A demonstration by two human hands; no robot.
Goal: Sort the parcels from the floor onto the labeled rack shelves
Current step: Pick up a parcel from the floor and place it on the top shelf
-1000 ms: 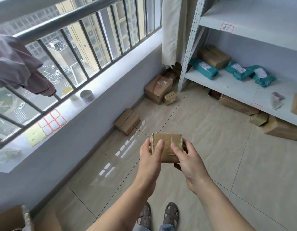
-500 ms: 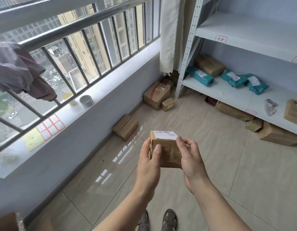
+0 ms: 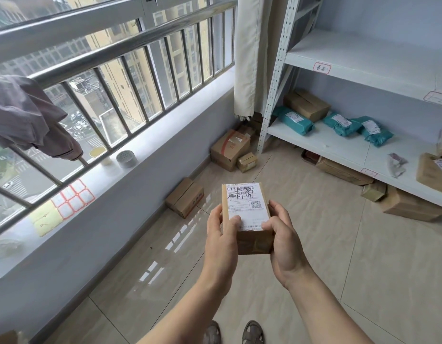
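Head view. We hold a small brown cardboard parcel [image 3: 247, 217] above the beige tiled floor [image 3: 314, 244], its white shipping label [image 3: 247, 204] facing up. Our left hand [image 3: 221, 235] grips its left edge, thumb on the label; our right hand [image 3: 284, 239] grips its right edge, fingers curled around the side. To the right stands the white metal rack [image 3: 339, 145], whose lower shelf bears teal mailer bags [image 3: 293, 120] and other boxes.
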